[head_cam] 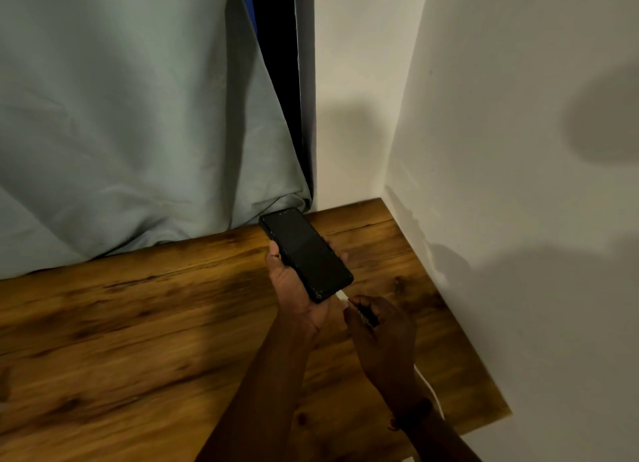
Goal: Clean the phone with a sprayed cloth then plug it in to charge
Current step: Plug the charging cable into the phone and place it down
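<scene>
Flanking the phone (306,254) in hand: curtain (138,116), wall (518,150), table (138,323) beneath.

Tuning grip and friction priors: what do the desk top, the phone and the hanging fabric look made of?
Desk top: wood or wood-look laminate, brown grain with dark knots, slight sheen; can't tell which.
Phone, cradled in the left hand: dark glossy front, likely glass; chipped, whitish marks at its near corner.
Hanging fabric: pale grey-green woven cloth, matte, soft folds and creases.
</scene>
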